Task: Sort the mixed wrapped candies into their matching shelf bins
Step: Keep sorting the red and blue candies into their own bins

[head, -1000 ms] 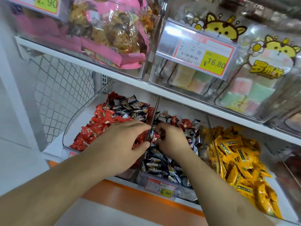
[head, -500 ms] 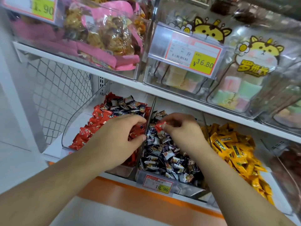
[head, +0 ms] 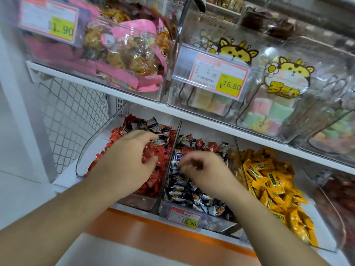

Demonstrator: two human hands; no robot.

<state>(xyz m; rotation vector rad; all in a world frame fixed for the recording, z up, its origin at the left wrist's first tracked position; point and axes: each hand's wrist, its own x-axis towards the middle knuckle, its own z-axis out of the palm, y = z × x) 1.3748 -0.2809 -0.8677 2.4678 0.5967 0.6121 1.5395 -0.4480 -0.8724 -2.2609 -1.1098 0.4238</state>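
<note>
On the lower shelf, a clear left bin [head: 84, 162] holds red candies [head: 159, 181] with a few dark-blue ones [head: 151, 124] mixed in at its back. The middle bin [head: 217, 222] holds dark-blue and white candies [head: 184, 191], with some red ones [head: 208, 145] at its back. My left hand [head: 128, 162] lies in the red pile, fingers and thumb curled round red candies. My right hand [head: 205, 169] hovers over the middle bin with its fingers curled downward. It is blurred, so any candy in it is hidden.
A bin of yellow candies [head: 269, 185] stands to the right, and a dark reddish bin [head: 338, 191] lies beyond it. The upper shelf [head: 134, 98] carries clear bins of pink snack bags [head: 132, 54] and pastel sweets [head: 269, 114]. A wire mesh panel [head: 73, 112] closes the left side.
My right hand, which pinched a red candy near the divider, has dropped back over the middle bin. My left hand has slid from the divider deeper into the red pile.
</note>
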